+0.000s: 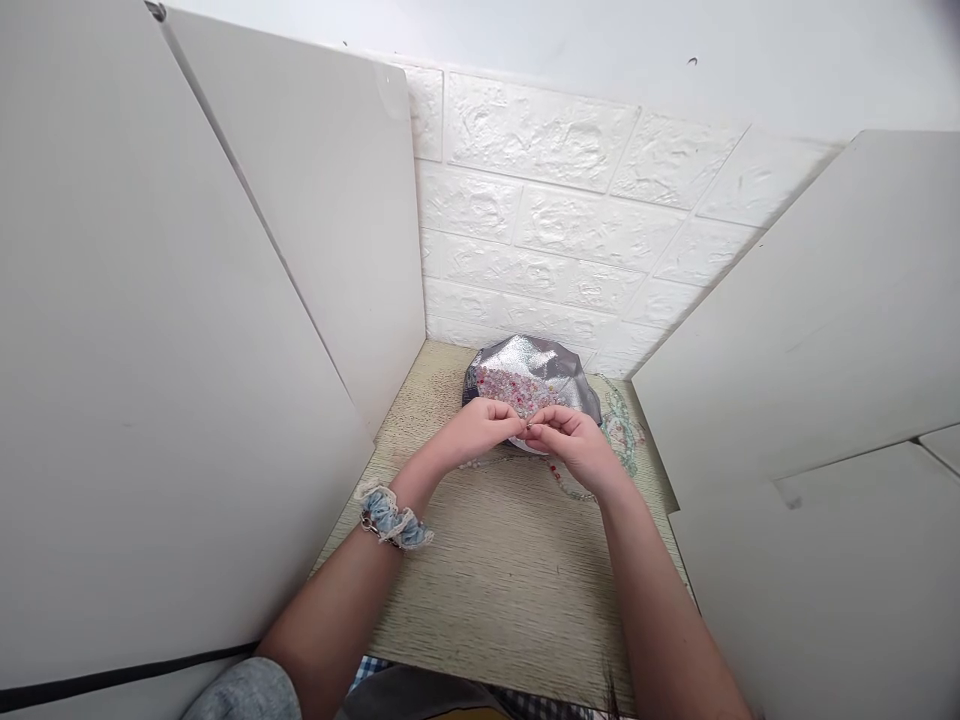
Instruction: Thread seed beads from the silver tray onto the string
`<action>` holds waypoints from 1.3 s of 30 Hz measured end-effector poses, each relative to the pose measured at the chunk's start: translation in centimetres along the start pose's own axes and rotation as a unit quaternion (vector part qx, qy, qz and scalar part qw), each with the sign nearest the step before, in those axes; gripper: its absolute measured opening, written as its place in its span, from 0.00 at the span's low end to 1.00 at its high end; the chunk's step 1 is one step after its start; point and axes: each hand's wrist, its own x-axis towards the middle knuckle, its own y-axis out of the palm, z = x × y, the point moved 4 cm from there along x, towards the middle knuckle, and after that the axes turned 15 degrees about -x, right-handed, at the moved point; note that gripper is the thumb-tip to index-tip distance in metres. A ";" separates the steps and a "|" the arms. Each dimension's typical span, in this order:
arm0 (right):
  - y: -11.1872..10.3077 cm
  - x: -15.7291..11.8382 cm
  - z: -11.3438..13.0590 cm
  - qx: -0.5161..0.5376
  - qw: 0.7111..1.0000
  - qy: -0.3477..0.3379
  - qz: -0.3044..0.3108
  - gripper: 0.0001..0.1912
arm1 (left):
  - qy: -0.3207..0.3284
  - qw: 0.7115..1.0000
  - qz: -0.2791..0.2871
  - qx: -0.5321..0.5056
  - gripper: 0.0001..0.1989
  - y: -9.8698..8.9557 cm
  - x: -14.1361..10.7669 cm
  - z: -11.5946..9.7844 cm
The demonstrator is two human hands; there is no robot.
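Item (528,427) pinched by left hand (491,426) and right hand (574,440): too small to tell.

Backed by a white brick-patterned wall (555,215), flanked by white panels (307,200), with blue checked cloth (366,668) at the near edge of a wood-grained tabletop (510,590)

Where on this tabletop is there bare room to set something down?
The widest bare patch of tabletop lies between the forearms, up to the near edge. A smaller one sits between the left hand and the left panel. It's crowded around the silver pouch, beads and strands.
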 end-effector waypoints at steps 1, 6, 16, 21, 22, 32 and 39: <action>0.0 0.0 0.0 -0.003 1.000 0.001 0.001 0.08 | 0.000 1.000 0.000 0.001 0.13 0.0 0.0 0.1; 0.2 0.0 0.1 -0.016 1.000 0.004 0.009 0.10 | 0.005 1.000 0.000 0.008 0.14 -0.2 0.2 0.4; 0.4 -0.3 0.6 -0.077 0.997 0.004 0.008 0.12 | -0.021 0.999 0.026 0.019 0.21 -0.4 -0.2 0.1; 0.6 -0.6 1.2 -0.163 0.986 -0.005 -0.035 0.11 | -0.036 0.999 0.022 0.025 0.21 -0.5 -0.1 0.4; 0.6 -0.6 1.3 -0.177 0.983 -0.010 -0.044 0.11 | -0.036 0.999 0.021 0.021 0.20 -0.5 -0.1 0.4; 0.3 -0.8 1.4 -0.266 0.955 -0.056 -0.121 0.09 | -0.014 1.000 0.001 0.007 0.20 -0.8 0.5 1.0; 0.6 -0.7 1.5 -0.310 0.934 -0.106 -0.146 0.08 | -0.017 1.000 -0.006 0.017 0.20 -0.9 0.4 0.9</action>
